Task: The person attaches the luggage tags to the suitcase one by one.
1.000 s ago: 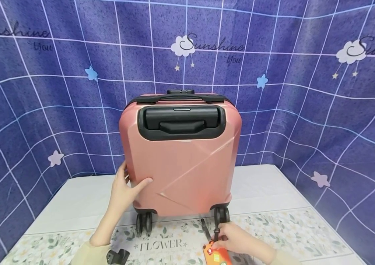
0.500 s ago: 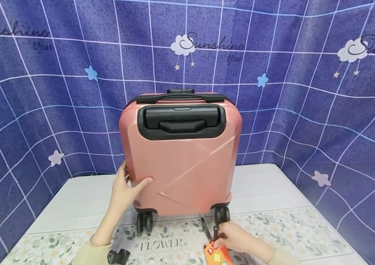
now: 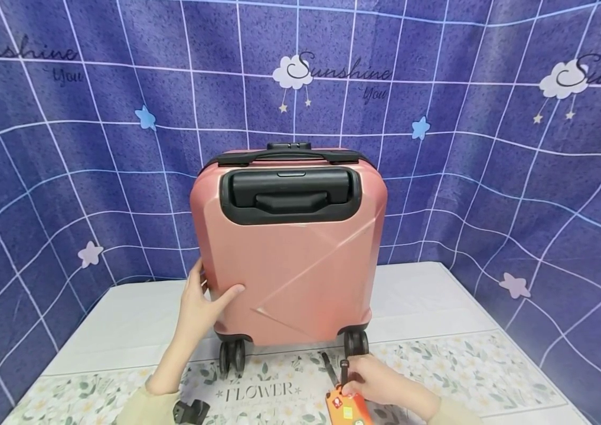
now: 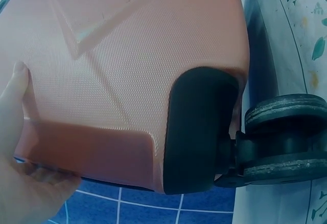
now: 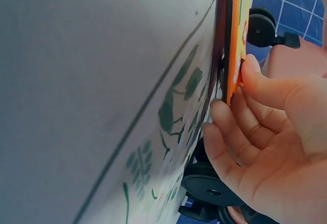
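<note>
A pink hard-shell suitcase (image 3: 290, 277) stands upright on its wheels, its black telescopic handle (image 3: 292, 195) pushed down. My left hand (image 3: 199, 304) grips its left side low down, thumb on the front face and fingers around the edge. In the left wrist view, the thumb (image 4: 18, 81) presses the ribbed shell. My right hand (image 3: 375, 381) pinches the top of an orange luggage tag (image 3: 345, 410) just in front of the right wheel (image 3: 356, 343). A black strap (image 3: 329, 369) runs up from the tag. The right wrist view shows the tag (image 5: 237, 40) edge-on between thumb and fingers.
The table (image 3: 428, 295) has a white cloth with a flowered strip and the word FLOWER. A purple-blue grid curtain (image 3: 136, 77) hangs behind and on both sides. A small black device (image 3: 190, 411) sits at the left wrist.
My right hand and the luggage tag shift only very slightly, and the strap's upper end tilts a little to the left. The left hand and suitcase stay put.
</note>
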A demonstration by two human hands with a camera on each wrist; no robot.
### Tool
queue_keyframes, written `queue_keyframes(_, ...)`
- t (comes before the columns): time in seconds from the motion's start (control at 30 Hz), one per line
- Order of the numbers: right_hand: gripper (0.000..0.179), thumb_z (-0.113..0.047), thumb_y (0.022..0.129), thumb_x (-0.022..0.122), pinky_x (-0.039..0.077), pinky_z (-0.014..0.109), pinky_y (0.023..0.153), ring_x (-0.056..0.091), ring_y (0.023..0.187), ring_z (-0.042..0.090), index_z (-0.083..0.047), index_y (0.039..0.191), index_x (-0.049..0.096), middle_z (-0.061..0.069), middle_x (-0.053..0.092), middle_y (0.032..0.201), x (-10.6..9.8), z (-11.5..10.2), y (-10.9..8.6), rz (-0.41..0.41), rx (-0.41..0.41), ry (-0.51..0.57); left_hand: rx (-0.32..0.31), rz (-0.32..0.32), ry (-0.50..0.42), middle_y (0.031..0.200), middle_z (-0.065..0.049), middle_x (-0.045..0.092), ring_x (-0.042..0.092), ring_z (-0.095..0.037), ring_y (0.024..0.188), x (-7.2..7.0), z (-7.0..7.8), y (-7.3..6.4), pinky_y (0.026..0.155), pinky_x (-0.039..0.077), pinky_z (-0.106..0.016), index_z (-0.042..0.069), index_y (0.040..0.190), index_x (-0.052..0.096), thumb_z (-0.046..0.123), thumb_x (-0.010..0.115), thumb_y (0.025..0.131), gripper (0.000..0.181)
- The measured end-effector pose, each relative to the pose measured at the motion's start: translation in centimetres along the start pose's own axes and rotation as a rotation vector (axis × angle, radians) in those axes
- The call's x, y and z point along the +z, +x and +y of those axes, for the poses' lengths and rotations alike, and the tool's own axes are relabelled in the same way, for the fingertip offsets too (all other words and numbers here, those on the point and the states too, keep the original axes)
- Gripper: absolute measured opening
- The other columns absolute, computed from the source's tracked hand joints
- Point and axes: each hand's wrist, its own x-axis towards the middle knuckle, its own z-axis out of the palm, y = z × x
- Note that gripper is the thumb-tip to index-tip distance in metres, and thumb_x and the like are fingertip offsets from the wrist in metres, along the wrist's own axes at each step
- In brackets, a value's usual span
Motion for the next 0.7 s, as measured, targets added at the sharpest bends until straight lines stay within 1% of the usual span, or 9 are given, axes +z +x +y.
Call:
queue_keyframes(0.1, 0.015, -0.024, 0.083, 0.069, 0.042, 0.016, 0.058, 0.041, 0.060, -0.005, -0.012, 0.077, 0.063, -0.014, 0.053, 0.068, -0.1, 0.0, 0.0, 0.010, 0.000, 0.064, 0.005, 0.002, -0.004, 0.143, -0.014, 0.037, 0.044, -0.033, 0.128, 0.0, 0.0, 0.0, 0.105, 0.036, -0.050, 0.011, 0.148, 0.023, 0.024, 0.079, 0.076, 0.091)
queue_keyframes(0.23, 0.016, -0.025, 0.084, 0.067, 0.045, 0.016, 0.059, 0.048, 0.061, -0.006, -0.011, 0.079, 0.063, -0.008, 0.062, 0.069, -0.2, 0.0, -0.2, 0.008, -0.022, 0.164, 0.009, 0.004, -0.006, 0.143, -0.014, 0.037, 0.044, -0.033, 0.128, 0.0, 0.0, 0.0, 0.105, 0.036, -0.049, 0.012, 0.148, 0.023, 0.023, 0.079, 0.076, 0.091)
queue_keyframes(0.37, 0.014, -0.023, 0.087, 0.063, 0.051, 0.019, 0.067, 0.061, 0.074, -0.002, -0.009, 0.087, 0.063, 0.000, 0.070, 0.083, -0.3, 0.0, -0.5, -0.001, -0.022, 0.279, 0.013, 0.002, -0.009, 0.144, -0.013, 0.037, 0.044, -0.032, 0.128, 0.0, 0.0, 0.0, 0.105, 0.036, -0.048, 0.012, 0.148, 0.023, 0.022, 0.079, 0.075, 0.093)
queue_keyframes(0.47, 0.014, -0.023, 0.088, 0.063, 0.052, 0.020, 0.070, 0.066, 0.082, 0.003, -0.010, 0.092, 0.064, 0.003, 0.071, 0.090, -0.4, 0.1, -0.6, 0.008, -0.001, 0.346, 0.014, 0.000, -0.009, 0.143, -0.013, 0.037, 0.044, -0.032, 0.128, 0.0, 0.0, -0.1, 0.105, 0.037, -0.048, 0.012, 0.148, 0.022, 0.021, 0.080, 0.075, 0.093)
queue_keyframes(0.5, 0.015, -0.023, 0.088, 0.064, 0.052, 0.021, 0.069, 0.066, 0.082, 0.004, -0.010, 0.093, 0.065, 0.003, 0.071, 0.091, -0.5, 0.1, -0.7, 0.015, 0.005, 0.365, 0.014, -0.001, -0.009, 0.143, -0.013, 0.037, 0.044, -0.032, 0.128, 0.0, 0.0, -0.1, 0.105, 0.037, -0.048, 0.012, 0.148, 0.022, 0.021, 0.080, 0.075, 0.093)
queue_keyframes(0.57, 0.016, -0.024, 0.087, 0.065, 0.051, 0.020, 0.064, 0.065, 0.076, 0.002, -0.010, 0.094, 0.065, 0.005, 0.072, 0.088, -0.6, 0.2, -0.9, 0.033, 0.004, 0.372, 0.013, -0.001, -0.009, 0.143, -0.013, 0.037, 0.044, -0.032, 0.128, 0.0, 0.0, -0.1, 0.105, 0.036, -0.048, 0.012, 0.148, 0.023, 0.021, 0.080, 0.075, 0.093)
queue_keyframes(0.7, 0.014, -0.022, 0.087, 0.065, 0.047, 0.019, 0.057, 0.056, 0.066, -0.001, -0.010, 0.093, 0.066, 0.006, 0.071, 0.080, -0.8, 0.4, -1.2, 0.064, -0.015, 0.357, 0.008, 0.001, -0.008, 0.143, -0.014, 0.038, 0.044, -0.032, 0.128, 0.0, 0.1, -0.1, 0.106, 0.036, -0.048, 0.012, 0.148, 0.023, 0.022, 0.079, 0.076, 0.092)
